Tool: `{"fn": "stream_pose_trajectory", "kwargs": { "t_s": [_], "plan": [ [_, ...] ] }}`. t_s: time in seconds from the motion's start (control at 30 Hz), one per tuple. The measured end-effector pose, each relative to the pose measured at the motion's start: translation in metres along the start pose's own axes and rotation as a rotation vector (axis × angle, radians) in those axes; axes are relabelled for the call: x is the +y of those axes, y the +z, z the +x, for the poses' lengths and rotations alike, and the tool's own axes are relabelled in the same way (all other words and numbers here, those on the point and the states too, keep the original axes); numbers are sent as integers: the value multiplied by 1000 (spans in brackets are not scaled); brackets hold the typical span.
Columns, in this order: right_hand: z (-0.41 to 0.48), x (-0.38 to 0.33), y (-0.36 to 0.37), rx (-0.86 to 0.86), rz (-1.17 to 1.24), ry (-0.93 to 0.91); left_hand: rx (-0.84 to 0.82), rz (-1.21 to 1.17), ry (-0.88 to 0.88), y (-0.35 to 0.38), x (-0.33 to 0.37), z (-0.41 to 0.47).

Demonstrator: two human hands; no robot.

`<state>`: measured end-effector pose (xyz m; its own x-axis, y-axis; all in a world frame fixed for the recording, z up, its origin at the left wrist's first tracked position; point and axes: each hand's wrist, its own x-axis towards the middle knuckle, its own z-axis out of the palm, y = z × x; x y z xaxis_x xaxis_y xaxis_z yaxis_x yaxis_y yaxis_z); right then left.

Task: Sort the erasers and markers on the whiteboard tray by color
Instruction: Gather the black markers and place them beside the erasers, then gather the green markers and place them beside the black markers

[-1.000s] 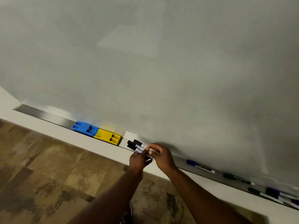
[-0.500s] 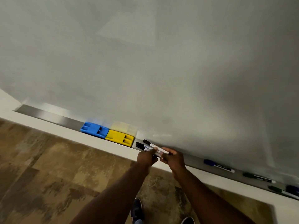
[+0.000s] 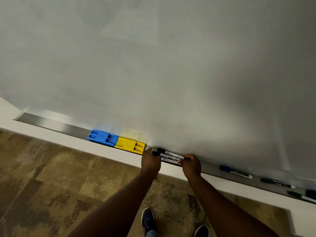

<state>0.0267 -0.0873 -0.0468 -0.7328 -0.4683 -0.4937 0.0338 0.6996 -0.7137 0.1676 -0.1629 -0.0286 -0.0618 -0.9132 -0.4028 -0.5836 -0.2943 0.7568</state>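
A bundle of black-capped markers [image 3: 169, 156] lies along the metal whiteboard tray [image 3: 56, 123]. My left hand [image 3: 150, 161] grips its cap end and my right hand [image 3: 191, 165] grips its other end. Just left of the hands a yellow eraser [image 3: 129, 144] sits against a blue eraser [image 3: 102, 137] on the tray. Farther right on the tray lie a blue marker [image 3: 235, 171], a green marker [image 3: 277, 183], then another green marker [image 3: 301, 196] and a blue one [image 3: 311, 192] at the frame edge.
The whiteboard [image 3: 153, 65] fills the upper view. A white ledge [image 3: 102, 151] runs under the tray. Below is patterned brown floor [image 3: 51, 194], with my shoes [image 3: 148, 219] showing at the bottom.
The view shifted so the erasers and hands sit farther right. My hands have spread apart along the black markers and lowered them onto the tray beside the yellow eraser.
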Motion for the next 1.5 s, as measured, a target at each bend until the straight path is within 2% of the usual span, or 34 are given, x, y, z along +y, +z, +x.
{"fn": "stream_pose_trajectory", "kwargs": {
  "t_s": [0.13, 0.27, 0.37, 0.53, 1.2, 1.5],
  "plan": [
    [-3, 2, 1, 76, -59, 19, -72, 105, 146, -2, 4, 6],
    [-5, -3, 6, 23, -121, -19, -150, 152, 161, -4, 5, 12],
    [-10, -7, 14, -25, -139, -61, -148, 164, 197, -5, 6, 14],
    [-11, -10, 16, 21, -143, -45, -128, 154, 164, -8, 6, 16],
    [-9, -11, 16, -50, -138, -58, -114, 255, 173, -7, 7, 18],
    [-12, -8, 10, -3, 51, -28, -106, 288, 131, 0, 10, 6]
  ]
}}
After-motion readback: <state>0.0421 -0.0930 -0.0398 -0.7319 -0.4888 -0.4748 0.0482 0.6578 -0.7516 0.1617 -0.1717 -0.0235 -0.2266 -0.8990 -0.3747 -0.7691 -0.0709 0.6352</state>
